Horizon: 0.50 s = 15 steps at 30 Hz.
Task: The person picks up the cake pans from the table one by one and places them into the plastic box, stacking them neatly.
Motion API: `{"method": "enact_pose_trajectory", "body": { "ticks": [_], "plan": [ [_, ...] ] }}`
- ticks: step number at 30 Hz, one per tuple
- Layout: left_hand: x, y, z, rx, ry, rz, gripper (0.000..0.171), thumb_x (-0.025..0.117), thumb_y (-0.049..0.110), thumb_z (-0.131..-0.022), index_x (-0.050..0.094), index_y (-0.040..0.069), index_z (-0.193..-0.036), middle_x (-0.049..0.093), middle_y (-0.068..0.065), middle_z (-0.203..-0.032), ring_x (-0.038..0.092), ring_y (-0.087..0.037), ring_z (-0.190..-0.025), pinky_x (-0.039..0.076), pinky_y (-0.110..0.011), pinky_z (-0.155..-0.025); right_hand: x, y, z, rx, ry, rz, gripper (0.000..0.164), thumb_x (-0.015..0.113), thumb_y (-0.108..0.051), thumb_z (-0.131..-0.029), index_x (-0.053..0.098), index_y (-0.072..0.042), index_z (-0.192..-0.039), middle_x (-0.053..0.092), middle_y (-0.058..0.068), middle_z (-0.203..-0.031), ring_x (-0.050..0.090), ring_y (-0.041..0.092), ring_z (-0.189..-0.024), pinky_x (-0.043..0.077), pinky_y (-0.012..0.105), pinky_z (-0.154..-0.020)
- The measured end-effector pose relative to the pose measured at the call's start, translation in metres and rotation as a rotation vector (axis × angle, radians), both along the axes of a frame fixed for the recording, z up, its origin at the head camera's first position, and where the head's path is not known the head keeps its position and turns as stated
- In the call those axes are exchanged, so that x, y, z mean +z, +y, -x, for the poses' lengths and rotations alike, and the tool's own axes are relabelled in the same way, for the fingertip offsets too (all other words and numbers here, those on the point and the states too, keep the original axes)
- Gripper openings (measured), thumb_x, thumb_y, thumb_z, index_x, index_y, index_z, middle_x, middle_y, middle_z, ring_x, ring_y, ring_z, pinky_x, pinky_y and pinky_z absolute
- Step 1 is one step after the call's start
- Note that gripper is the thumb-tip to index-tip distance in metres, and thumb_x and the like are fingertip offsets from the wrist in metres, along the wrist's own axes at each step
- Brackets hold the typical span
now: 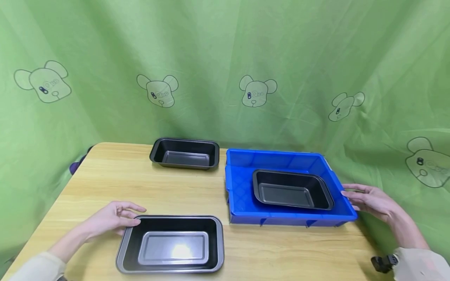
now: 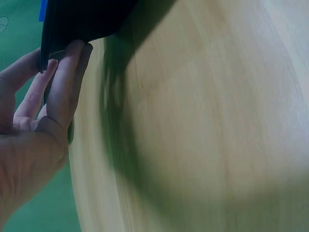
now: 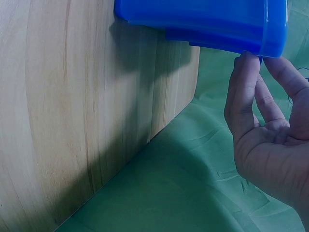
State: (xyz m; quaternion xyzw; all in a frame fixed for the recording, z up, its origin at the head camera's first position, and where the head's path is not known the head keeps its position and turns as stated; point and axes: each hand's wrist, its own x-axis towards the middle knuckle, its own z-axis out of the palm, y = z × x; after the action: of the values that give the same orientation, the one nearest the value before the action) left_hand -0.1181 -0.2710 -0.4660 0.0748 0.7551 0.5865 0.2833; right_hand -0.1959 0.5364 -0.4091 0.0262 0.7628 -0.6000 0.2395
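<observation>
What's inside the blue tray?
One dark loaf pan sits inside the blue tray, open side up. Tray floor shows beside it, but anything beneath the pan is hidden.

It's a little curtained-off spot: green cloth [image 1: 211, 47] with animal faces [image 1: 258, 97] hangs round a wooden worktop [image 1: 186, 189].

Dark grey, glossy rectangular metal loaf pan [image 1: 173, 245], open side up, front left of the blue rectangular plastic bin [image 1: 246, 218]; left hand [image 1: 111, 218] pinches its far left corner, thumb on rim. Can't tell if base touches the table. Bin stands open-topped, slightly angled; right hand [image 1: 374, 201] grips its right rim. Second dark metal loaf pan [image 1: 286, 194] sits inside, open side up, right of centre.
</observation>
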Motion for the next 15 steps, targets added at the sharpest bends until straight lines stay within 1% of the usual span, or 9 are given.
{"method": "enact_pose_trajectory", "body": {
  "ticks": [4, 8, 11, 15],
  "plan": [
    [-0.002, 0.0022, 0.0006, -0.001, -0.029, -0.051, 0.056, 0.074, 0.015, -0.098, 0.053, -0.012, -0.142, 0.079, 0.0, -0.104, 0.075, -0.012, -0.091, 0.069, -0.033, -0.077, 0.0001, 0.0001, 0.0003, 0.0, 0.002, -0.002, 0.036, 0.054, -0.009, -0.11, 0.073, -0.04, -0.115, 0.082, -0.006, -0.109, 0.079, 0.014, -0.098, 0.068, 0.028, -0.088],
    [-0.0027, 0.0036, 0.0011, -0.005, -0.049, -0.088, 0.052, 0.073, 0.013, -0.099, 0.055, -0.015, -0.138, 0.081, 0.001, -0.1, 0.077, -0.011, -0.089, 0.069, -0.033, -0.078, -0.0003, 0.0, 0.0005, -0.008, -0.001, -0.01, 0.036, 0.054, -0.009, -0.11, 0.073, -0.04, -0.115, 0.082, -0.006, -0.109, 0.079, 0.013, -0.098, 0.068, 0.028, -0.088],
    [-0.0027, 0.0037, 0.0011, -0.005, -0.056, -0.096, 0.048, 0.072, 0.013, -0.099, 0.057, -0.015, -0.135, 0.082, 0.003, -0.096, 0.077, -0.009, -0.087, 0.069, -0.031, -0.077, -0.0003, 0.0001, 0.0001, -0.008, -0.001, -0.018, 0.036, 0.055, -0.01, -0.11, 0.072, -0.04, -0.115, 0.082, -0.007, -0.109, 0.079, 0.013, -0.099, 0.068, 0.028, -0.088],
    [-0.003, 0.0039, 0.0009, 0.0, -0.046, -0.087, 0.046, 0.072, 0.013, -0.099, 0.059, -0.014, -0.134, 0.081, 0.006, -0.091, 0.074, -0.006, -0.082, 0.068, -0.026, -0.073, -0.0004, 0.0005, -0.0003, -0.004, -0.001, -0.003, 0.036, 0.054, -0.009, -0.11, 0.073, -0.04, -0.115, 0.082, -0.006, -0.11, 0.079, 0.014, -0.099, 0.068, 0.028, -0.088]
  ]
}}
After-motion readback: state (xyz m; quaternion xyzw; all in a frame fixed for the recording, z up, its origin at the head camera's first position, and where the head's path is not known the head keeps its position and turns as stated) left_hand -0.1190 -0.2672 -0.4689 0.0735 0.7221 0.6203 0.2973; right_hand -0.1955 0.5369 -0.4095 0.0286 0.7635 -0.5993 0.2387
